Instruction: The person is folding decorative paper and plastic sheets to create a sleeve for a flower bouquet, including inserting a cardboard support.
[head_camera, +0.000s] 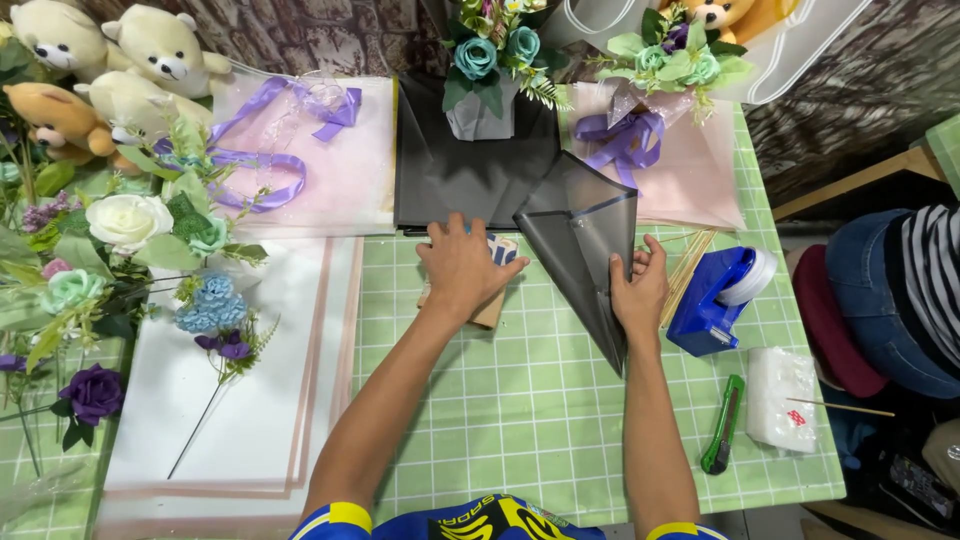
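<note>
My right hand (638, 290) grips the edge of a dark grey translucent wrapping sheet (580, 250), folded into a cone shape with its point toward me. My left hand (462, 268) presses flat on a small brown block (490, 312) on the green checked mat (530, 400), just left of the cone. A stack of dark grey sheets (470, 180) lies behind my hands, with a small teal flower bouquet (490, 60) standing on it.
A blue tape dispenser (715, 290), thin wooden sticks (685, 265), a green cutter (722, 425) and a clear bag (780, 398) lie at right. A wrapped bouquet (660, 90) sits back right. White sheets (250, 380), loose artificial flowers (120, 225) and plush bears (110, 60) fill the left. Another person (900, 290) sits at far right.
</note>
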